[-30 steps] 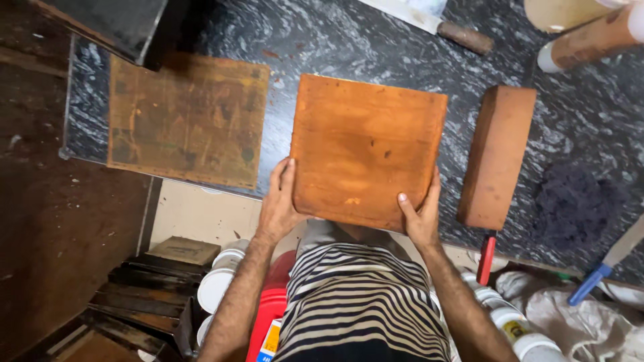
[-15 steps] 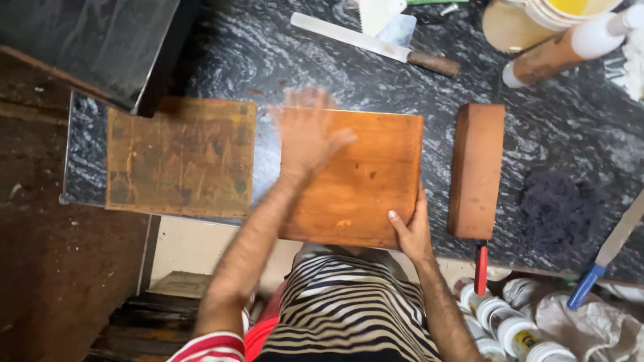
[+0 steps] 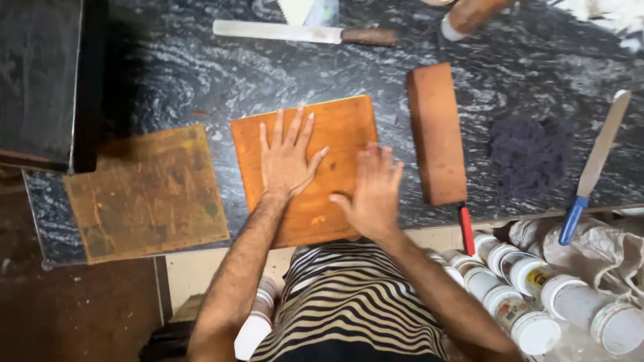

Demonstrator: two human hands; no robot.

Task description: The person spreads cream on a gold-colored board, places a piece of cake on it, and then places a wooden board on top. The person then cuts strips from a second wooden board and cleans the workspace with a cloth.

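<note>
both hands now lie flat and open on the orange board, which rests on the dark marble table, the left hand having come down first and the right hand, blurred, leaving the near edge to join it.

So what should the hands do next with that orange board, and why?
Probably slide the orange board a little further onto the dark marble table. Both the left hand and the right hand lie flat on top of it, and its near edge seems to hang just over the table's edge.
</note>
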